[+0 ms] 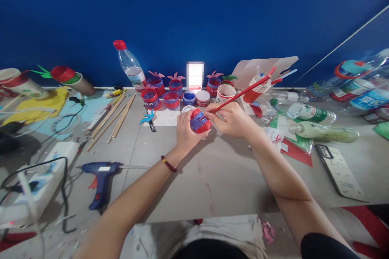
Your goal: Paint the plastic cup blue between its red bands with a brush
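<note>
My left hand (185, 129) is wrapped round a small cup (199, 122) painted red and blue, tilted above the table. Between the fingers of my right hand (229, 118) is a long red-handled paintbrush (253, 85); its tip meets the painted side of the cup, though the bristles are hard to make out. Just beyond my hands stand an open jar of blue paint (189, 98) and a jar with a whitish top (203, 98). A white-and-red paper cup (225, 93) is right behind the brush.
Several painted cups (151, 99) line the blue wall beside an upright bottle (130, 64). At left lie a glue gun (101, 174), wooden sticks (117, 119) and a power strip (45, 182). Plastic bottles (313, 113) and a phone (340, 174) are at right.
</note>
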`<state>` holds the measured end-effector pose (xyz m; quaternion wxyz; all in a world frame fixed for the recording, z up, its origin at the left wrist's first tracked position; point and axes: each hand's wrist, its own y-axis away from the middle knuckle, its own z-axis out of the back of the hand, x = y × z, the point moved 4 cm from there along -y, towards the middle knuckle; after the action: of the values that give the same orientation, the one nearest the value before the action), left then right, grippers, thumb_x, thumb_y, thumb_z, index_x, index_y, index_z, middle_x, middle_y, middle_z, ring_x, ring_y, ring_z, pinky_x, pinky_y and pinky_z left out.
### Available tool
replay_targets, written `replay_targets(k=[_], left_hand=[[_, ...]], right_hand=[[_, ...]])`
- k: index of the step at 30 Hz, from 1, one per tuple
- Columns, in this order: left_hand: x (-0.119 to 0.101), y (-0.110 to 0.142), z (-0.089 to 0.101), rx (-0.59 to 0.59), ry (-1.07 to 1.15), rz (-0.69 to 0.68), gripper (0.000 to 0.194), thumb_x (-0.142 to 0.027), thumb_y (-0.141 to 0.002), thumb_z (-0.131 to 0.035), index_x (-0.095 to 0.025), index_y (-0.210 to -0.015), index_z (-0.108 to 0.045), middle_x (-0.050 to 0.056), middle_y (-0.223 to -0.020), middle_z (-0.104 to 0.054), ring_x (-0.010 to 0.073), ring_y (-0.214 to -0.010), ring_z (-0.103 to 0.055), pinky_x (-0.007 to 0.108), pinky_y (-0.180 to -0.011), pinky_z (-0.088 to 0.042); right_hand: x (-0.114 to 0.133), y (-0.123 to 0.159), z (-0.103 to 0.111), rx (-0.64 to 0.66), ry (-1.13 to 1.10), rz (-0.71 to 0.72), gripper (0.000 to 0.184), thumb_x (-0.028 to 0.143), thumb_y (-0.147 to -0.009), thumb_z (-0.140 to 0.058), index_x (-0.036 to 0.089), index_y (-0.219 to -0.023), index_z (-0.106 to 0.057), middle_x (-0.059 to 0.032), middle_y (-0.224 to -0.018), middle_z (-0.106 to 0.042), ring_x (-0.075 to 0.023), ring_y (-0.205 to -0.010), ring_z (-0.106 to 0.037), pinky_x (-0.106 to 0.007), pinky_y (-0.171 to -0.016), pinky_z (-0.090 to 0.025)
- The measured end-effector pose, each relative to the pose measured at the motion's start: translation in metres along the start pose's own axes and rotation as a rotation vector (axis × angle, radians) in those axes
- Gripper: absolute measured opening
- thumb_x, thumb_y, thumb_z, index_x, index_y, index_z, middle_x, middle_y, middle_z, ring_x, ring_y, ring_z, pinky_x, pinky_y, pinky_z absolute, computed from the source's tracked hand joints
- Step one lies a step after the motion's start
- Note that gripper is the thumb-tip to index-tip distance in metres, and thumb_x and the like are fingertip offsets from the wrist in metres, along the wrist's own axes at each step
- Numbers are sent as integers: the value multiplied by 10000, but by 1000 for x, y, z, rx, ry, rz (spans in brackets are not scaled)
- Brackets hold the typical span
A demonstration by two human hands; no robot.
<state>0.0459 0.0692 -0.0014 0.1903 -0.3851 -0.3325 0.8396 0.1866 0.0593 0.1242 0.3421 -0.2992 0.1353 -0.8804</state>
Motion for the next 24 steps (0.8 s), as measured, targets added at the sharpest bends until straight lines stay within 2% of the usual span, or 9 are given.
replay_targets(k=[8, 18, 24], left_hand=[[2, 1, -2, 14, 6, 11, 880, -397, -599, -866, -230, -1321, -392, 100, -1162, -605, 289, -1022, -558, 469, -899, -472], [-2, -1, 2, 20, 19, 36, 850, -439, -615, -860, -244, -1306, -405, 92, -1154, -593, 283, -1034, -565, 460, -894, -478], [-3, -1, 3, 12, 38, 55, 843, -420, -600, -876, -237, -1287, -422, 97, -1169, -597, 286, -1049, -563, 465, -916, -472]], right_hand=[[5, -1, -4, 3, -89, 29, 232, 132, -893, -488, 199, -775, -677, -24, -836, -749, -159, -688, -638, -291, -661, -495], [-3, -3, 5, -37, 3, -46, 245, 207, -931, -480, 184, -808, -690, -54, -801, -741, -197, -744, -666, -323, -710, -509], [-18, -2, 12, -79, 69, -72, 281, 228, -933, -490, 207, -743, -696, -60, -864, -759, -223, -768, -675, -373, -748, -527]])
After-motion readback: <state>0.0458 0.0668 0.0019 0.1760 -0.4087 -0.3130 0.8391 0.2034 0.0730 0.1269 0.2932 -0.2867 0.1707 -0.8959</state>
